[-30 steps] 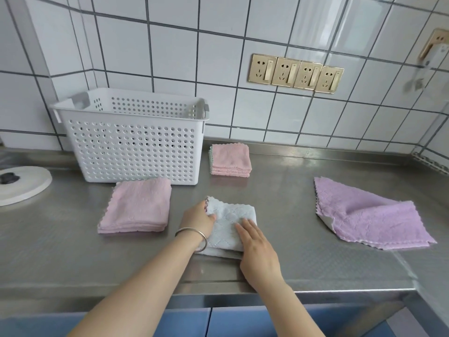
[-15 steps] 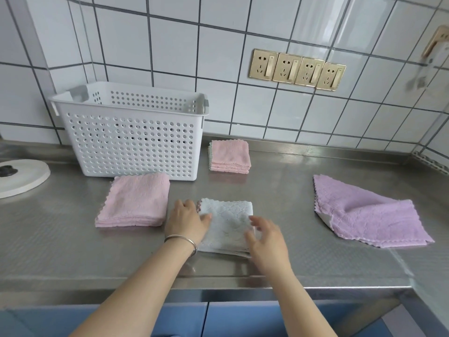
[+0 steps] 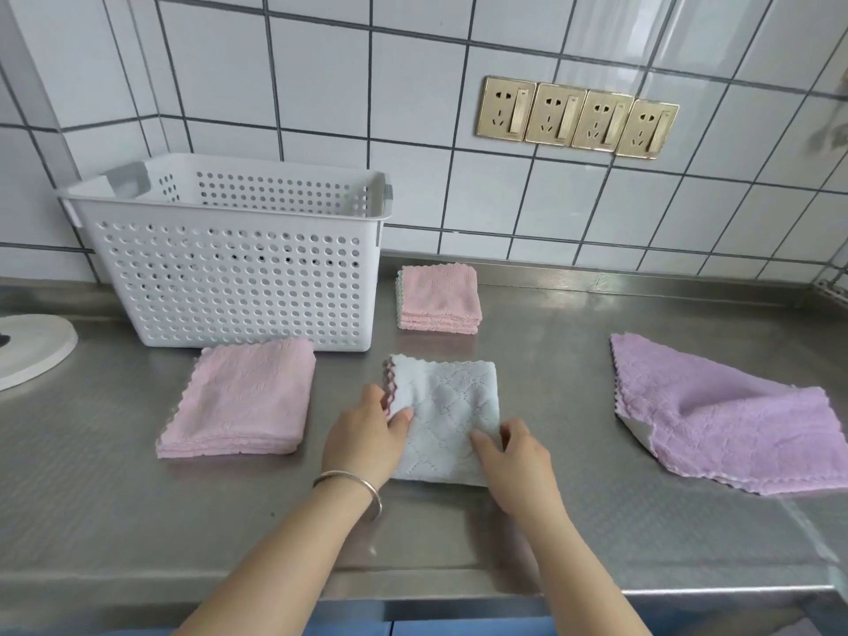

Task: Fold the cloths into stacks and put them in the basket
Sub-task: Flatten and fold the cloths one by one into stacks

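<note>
A folded pale blue cloth [image 3: 447, 408] lies on the steel counter in front of me. My left hand [image 3: 367, 431] grips its left edge, thumb on top. At the cloth's near right corner my right hand [image 3: 514, 456] pinches the fabric. A folded pink cloth [image 3: 243, 397] lies to the left, just in front of the white perforated basket [image 3: 238, 277]. Right of the basket, by the wall, sits a small stack of folded pink cloths [image 3: 438, 298]. An unfolded purple cloth [image 3: 716, 410] lies at the right with one corner turned up.
A white round object [image 3: 32, 348] sits at the counter's left edge. The tiled wall behind carries a row of gold sockets [image 3: 576, 117]. The counter's front edge [image 3: 413, 589] runs just under my forearms.
The view has shifted closer and a little left. My hands moved from pressing flat on the blue cloth to holding its left edge and near right corner. The cloth stays folded in place.
</note>
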### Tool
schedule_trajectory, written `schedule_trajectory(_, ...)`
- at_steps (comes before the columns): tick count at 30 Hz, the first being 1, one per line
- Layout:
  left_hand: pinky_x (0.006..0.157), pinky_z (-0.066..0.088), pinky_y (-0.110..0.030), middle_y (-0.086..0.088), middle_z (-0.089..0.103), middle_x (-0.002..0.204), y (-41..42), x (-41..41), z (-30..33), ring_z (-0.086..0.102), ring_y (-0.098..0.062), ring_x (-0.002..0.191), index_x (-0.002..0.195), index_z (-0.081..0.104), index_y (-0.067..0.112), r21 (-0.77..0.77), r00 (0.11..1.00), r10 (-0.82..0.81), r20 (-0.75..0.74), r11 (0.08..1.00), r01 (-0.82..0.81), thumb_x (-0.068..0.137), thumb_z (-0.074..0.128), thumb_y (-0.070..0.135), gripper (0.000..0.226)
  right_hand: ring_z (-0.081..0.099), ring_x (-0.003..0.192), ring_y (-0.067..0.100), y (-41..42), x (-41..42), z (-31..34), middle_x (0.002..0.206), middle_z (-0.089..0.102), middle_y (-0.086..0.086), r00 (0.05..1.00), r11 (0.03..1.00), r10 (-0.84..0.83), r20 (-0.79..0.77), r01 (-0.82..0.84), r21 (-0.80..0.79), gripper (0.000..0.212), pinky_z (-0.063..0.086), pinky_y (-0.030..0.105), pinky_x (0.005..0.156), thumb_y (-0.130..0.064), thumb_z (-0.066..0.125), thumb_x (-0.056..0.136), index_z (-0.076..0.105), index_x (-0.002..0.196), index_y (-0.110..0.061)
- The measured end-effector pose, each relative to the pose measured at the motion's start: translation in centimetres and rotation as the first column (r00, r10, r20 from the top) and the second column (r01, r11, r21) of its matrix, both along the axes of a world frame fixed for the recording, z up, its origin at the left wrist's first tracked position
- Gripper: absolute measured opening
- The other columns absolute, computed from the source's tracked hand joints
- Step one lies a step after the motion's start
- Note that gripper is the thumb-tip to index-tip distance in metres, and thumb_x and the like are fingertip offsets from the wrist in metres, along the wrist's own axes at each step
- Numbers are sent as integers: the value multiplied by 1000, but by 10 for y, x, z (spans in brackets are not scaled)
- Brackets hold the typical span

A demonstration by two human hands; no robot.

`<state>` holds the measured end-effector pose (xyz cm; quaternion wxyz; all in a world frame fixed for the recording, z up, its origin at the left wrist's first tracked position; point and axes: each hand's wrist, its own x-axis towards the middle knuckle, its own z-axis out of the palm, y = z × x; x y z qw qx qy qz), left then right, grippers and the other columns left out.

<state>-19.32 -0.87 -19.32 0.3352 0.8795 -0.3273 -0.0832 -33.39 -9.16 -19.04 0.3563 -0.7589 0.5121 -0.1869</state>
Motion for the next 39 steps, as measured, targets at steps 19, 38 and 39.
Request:
schedule_trajectory(19, 92, 40, -34, -20, 54, 124, -215, 128, 30, 52, -36, 113, 137, 44, 22, -118, 996, 7, 84, 993, 3, 95, 40, 16, 42, 54, 92, 24, -209, 156, 36, 110, 55, 7, 927, 988, -138, 348, 103, 116, 44, 43, 30, 75, -30, 58, 88, 44, 124, -11)
schedule_trajectory(38, 106, 26, -32, -4, 34, 148, -223, 154, -1, 36, -24, 132, 126, 47, 10, 187, 920, -211, 330, 970, 155, 95, 33, 16, 34, 10, 144, 13, -230, 174, 4, 157, 13, -7, 883, 890, 282, -374, -387, -242, 55, 16, 34, 115, -12, 29, 93, 20, 147, -21)
schedule_trajectory(39, 107, 26, -33, -5, 36, 146, -221, 157, 3, 34, -24, 133, 125, 48, 11, 209, 921, -203, 332, 968, 138, 95, 32, 18, 34, 14, 144, 15, -230, 173, 12, 156, 17, -6, 893, 890, 309, -327, -392, -231, 55, 18, 34, 114, -14, 32, 93, 23, 146, -21)
